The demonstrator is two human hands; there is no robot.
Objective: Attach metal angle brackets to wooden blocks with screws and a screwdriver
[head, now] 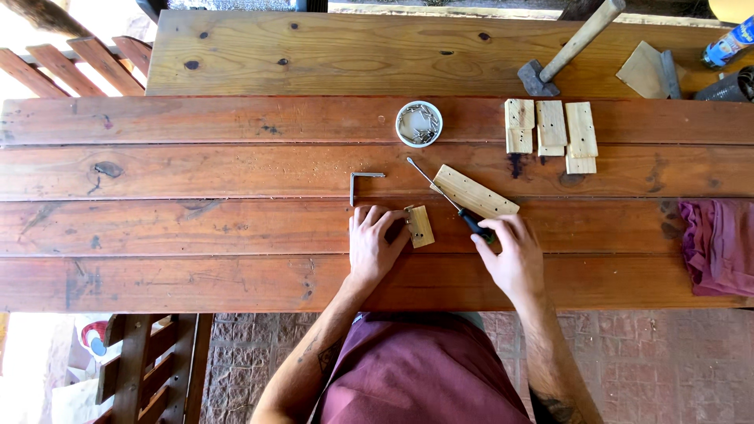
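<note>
Two bare hands work at a plank-topped wooden surface (236, 235), seen from above. The left hand (375, 245) lies flat with its fingers pressed down on one small pale wood block (419, 226), which sits just right of the fingertips; the block's long axis runs near to far, tilted slightly left at the far end. The right hand (512, 255) has its grip closed around the dark handle of a single screwdriver (452, 202). The tool's long axis runs diagonally, its thin shaft pointing far and left, the tip ending just left of a longer wood strip (473, 192) that lies slantwise, its far end to the left. The shaft appears to touch that strip's near edge, though the view is too small to be sure.

One metal L-bracket (363, 184) lies just beyond the left hand, one leg pointing near, the other right. Farther off stands one round white dish of screws (419, 124). To its right lie about five short pale wood offcuts (551, 135), set side by side with long axes near to far. At the far right rest one hammer (567, 51), its handle pointing far and right, and a flat wood piece (646, 69). A purple cloth (719, 243) is bunched at the right edge.
</note>
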